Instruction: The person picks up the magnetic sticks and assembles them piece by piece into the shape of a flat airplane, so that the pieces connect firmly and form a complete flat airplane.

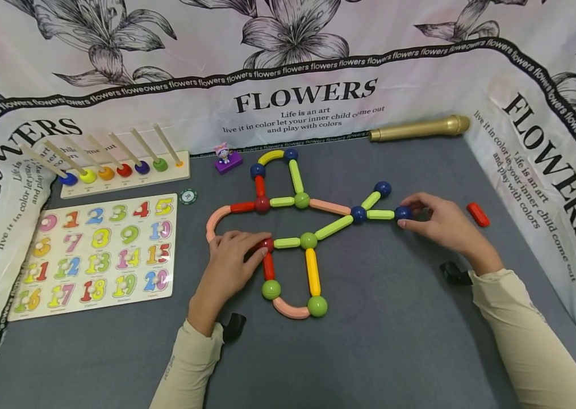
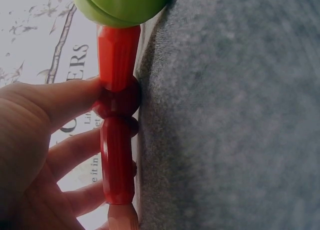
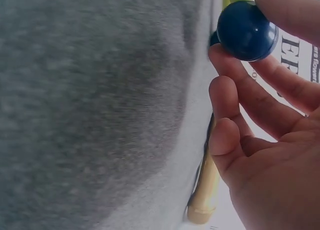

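Note:
A butterfly-like figure of magnetic sticks and balls lies flat on the grey table. At its lower left my left hand (image 1: 228,266) pinches a dark red ball (image 2: 117,101) between thumb and fingers. A red stick (image 2: 119,55) runs from that ball to a green ball (image 1: 270,289); a curved salmon stick (image 1: 216,220) passes under the fingers. My right hand (image 1: 443,224) holds a dark blue ball (image 3: 247,31) by thumb and fingertips, at the end of a short light-green stick (image 1: 380,215). Another blue ball (image 1: 382,189) tops the neighbouring light-green stick (image 1: 371,200).
A loose red stick (image 1: 478,215) lies right of my right hand. Number board (image 1: 173,267), peg stand (image 1: 175,176), round chip (image 1: 188,196) and purple block with figurine (image 1: 229,163) stand left. A gold microphone-like rod (image 1: 418,129) lies along the back.

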Available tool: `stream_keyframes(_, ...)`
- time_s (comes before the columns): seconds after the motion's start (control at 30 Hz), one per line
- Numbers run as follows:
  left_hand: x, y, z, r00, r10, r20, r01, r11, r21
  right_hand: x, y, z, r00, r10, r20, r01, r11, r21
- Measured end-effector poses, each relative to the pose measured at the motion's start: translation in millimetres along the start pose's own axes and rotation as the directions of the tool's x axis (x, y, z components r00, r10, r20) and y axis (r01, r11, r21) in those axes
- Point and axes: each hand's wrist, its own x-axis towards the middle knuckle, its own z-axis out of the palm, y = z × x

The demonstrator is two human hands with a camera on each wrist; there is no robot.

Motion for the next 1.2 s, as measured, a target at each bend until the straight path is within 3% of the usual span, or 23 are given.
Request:
stream_keyframes(0.4, 1.0, -1.2, 1.2, 1.0, 0.001, -0.003, -0.001, 1.0, -0.003, -11.6, 4.3, 1.7, 0.998, -0.042, -0.048, 0.041, 0.999, -0.026)
stream_keyframes(0.53, 1.0, -0.7, 1.9, 1.0, -0.001, 0.003, 0.001, 1.0, 0.0, -18.3, 16.8, -15.5, 0.989, -0.029, -0.148, 0.016, 0.996, -0.085)
stream_keyframes(0.7, 1.0, -0.8, 2.9, 1.0, -0.003, -0.001, 0.003, 1.0, 0.007, -19.9, 42.2, -49.8, 0.962, -0.019, -0.272, -0.047, 0.971, -0.236)
stream_keyframes(0.8, 0.5, -1.6, 3.2, 1.0, -0.001, -0.003, 0.001, 1.0, 0.009, -21.0, 57.1, -66.9, 0.968, 0.042, -0.246, -0.115, 0.95, -0.29)
stream_keyframes(0.97, 0.7, -3.4, 4.5, 1.0, 0.005, -0.003, -0.005, 1.0, 0.015, -26.9, 76.9, -79.3, 0.977, 0.162, -0.139, -0.196, 0.939, -0.283)
stream_keyframes(1.2, 1.1, -3.7, 3.0, 1.0, 0.002, -0.004, -0.002, 1.0, 0.003, -23.9, 91.9, -74.8, 0.982, 0.174, -0.079, -0.188, 0.949, -0.252)
